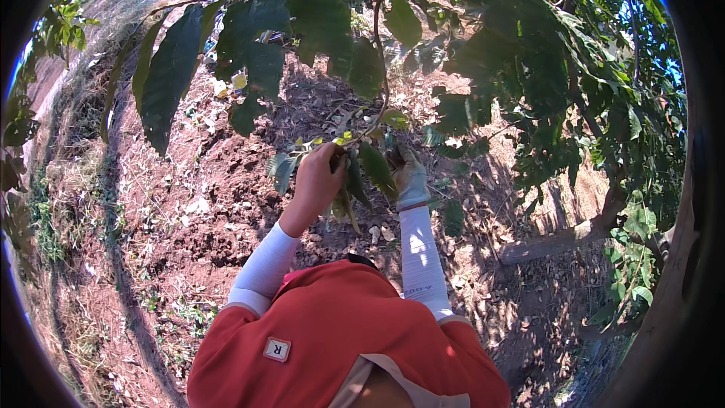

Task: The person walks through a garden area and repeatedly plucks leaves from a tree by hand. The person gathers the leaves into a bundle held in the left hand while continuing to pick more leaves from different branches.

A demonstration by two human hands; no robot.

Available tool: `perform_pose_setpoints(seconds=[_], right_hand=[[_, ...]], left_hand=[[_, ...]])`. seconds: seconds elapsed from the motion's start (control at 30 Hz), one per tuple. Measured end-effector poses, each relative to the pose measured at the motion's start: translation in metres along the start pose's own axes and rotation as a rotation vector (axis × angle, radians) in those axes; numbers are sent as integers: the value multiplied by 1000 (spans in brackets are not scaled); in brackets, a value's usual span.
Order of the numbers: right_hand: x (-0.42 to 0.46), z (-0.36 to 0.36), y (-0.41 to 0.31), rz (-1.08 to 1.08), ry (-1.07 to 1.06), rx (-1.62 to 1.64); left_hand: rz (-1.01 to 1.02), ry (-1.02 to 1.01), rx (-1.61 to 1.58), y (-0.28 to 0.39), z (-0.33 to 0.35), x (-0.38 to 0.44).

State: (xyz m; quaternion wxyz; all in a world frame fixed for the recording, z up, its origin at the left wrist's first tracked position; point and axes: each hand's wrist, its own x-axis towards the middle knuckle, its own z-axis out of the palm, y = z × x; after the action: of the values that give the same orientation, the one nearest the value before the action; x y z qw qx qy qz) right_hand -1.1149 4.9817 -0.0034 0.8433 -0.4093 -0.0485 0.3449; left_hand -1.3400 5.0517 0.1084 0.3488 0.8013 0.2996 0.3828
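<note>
A thin brown branch point(380, 39) hangs down in front of me and bends left at its lower end. Bare, my left hand point(320, 175) pinches this branch near its leafy tip, where small pale leaves point(283, 165) stick out past the fingers. Long green leaves point(375, 169) droop between my two hands. My right hand point(410, 177) wears a greyish glove and is raised just right of those leaves. Its fingers are curled and partly hidden in shade and foliage. Whether it grips something is unclear. White sleeves point(420, 255) cover both forearms.
Large dark leaves point(170, 79) hang across the upper view, with denser foliage point(527, 68) to the right. A thick tree limb point(558, 242) runs low at the right. Below lies reddish soil point(215, 181) with dry leaf litter. A dark line point(127, 306) curves along the ground at left.
</note>
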Motion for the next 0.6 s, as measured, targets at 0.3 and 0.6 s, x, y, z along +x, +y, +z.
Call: perform_pose_setpoints(seconds=[0.3, 0.6], right_hand=[[-12, -33, -26, -28, 230, 25], [-13, -123, -60, -151, 313, -19]], left_hand=[[6, 184, 157, 3, -5, 6], [577, 294, 182, 49, 68, -25]])
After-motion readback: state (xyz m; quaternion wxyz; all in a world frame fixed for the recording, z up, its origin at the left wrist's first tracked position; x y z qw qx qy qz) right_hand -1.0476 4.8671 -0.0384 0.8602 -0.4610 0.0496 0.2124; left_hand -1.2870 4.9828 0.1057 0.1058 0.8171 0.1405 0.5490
